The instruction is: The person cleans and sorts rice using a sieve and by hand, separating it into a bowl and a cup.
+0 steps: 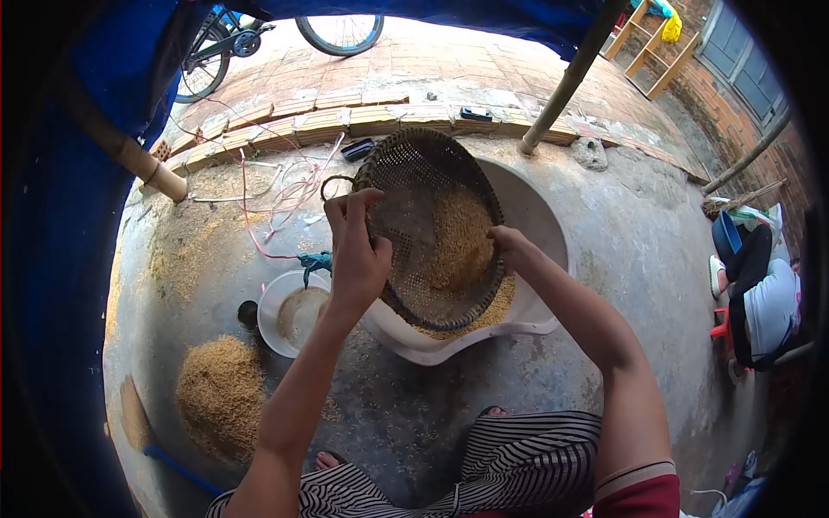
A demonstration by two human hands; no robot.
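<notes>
A woven sieve [401, 186] hangs tilted over the white basin [537, 226], its lower edge dipping into the basin's mouth and its upper edge lifted toward the far side. The left hand [356, 250] grips the sieve's rim on the side left of the basin, its fingers [350, 207] curled close together over the edge. The right hand [511, 246] clasps the opposite rim, above the basin's middle. Its thumb lies on the rim while the other fingers wrap behind the weave, mostly out of sight. A layer of grain [462, 237] sits in the lower right part of the sieve, and more grain [494, 306] lies inside the basin beneath it.

Just left of the basin stands a small white bowl [275, 298] with a dark cup [248, 313] touching its left edge, and a teal rag [315, 261] lies just above the bowl. Farther left and nearer the person than the basin, a heap of husks [220, 393] rests on the concrete floor [639, 224]. Beyond the basin runs a brick edge [345, 121], with a bamboo pole [566, 82] leaning up from it and a bicycle [233, 39] farther off. Well to the right of the basin another person [764, 298] sits low.
</notes>
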